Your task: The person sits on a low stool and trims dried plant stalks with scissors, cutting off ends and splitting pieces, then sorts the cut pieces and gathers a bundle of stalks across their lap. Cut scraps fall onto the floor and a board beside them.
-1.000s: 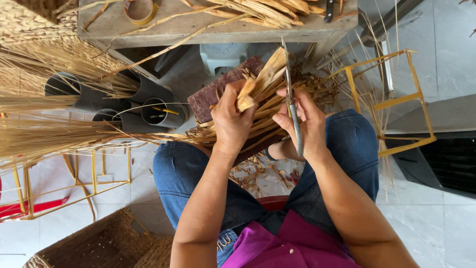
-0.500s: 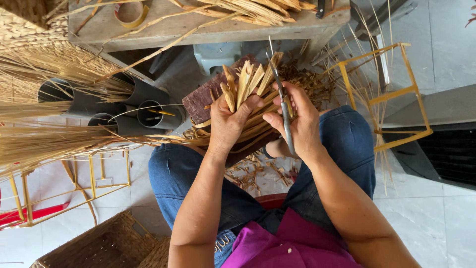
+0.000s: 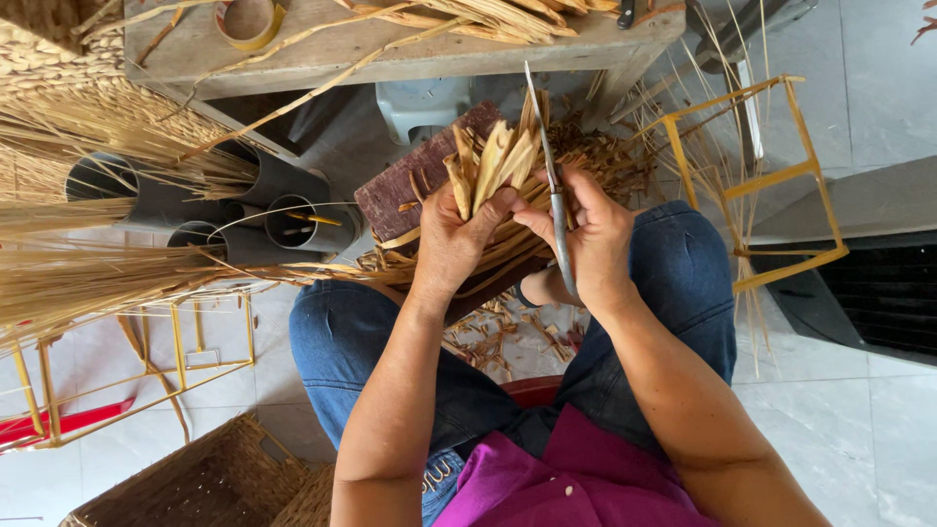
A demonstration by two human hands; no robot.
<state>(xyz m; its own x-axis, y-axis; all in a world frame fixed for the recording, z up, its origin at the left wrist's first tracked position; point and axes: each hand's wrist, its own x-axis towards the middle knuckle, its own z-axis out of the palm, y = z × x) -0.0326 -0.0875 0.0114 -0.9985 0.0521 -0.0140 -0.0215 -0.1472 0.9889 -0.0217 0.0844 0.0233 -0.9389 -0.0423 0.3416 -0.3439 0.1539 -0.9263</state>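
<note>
My left hand (image 3: 454,244) grips a bunch of short dried straw stalks (image 3: 486,166), their cut ends fanned upward. My right hand (image 3: 590,239) holds a pair of scissors (image 3: 549,166) with the long blades pointing up, right beside the bunch. Both hands are close together above my knees, over a dark reddish wooden block (image 3: 415,185). More loose straw (image 3: 595,161) lies across the block and my lap.
A wooden bench (image 3: 390,54) with straw and a tape roll (image 3: 249,21) stands ahead. Grey tubes (image 3: 283,220) and long straw bundles (image 3: 78,273) lie at left, yellow wire frames (image 3: 781,176) left and right, a woven basket (image 3: 195,483) at lower left. Straw scraps litter the tiled floor.
My left hand has raised and turned the bunch so more stalk ends fan upward. The scissors stayed upright beside it, shifting slightly left.
</note>
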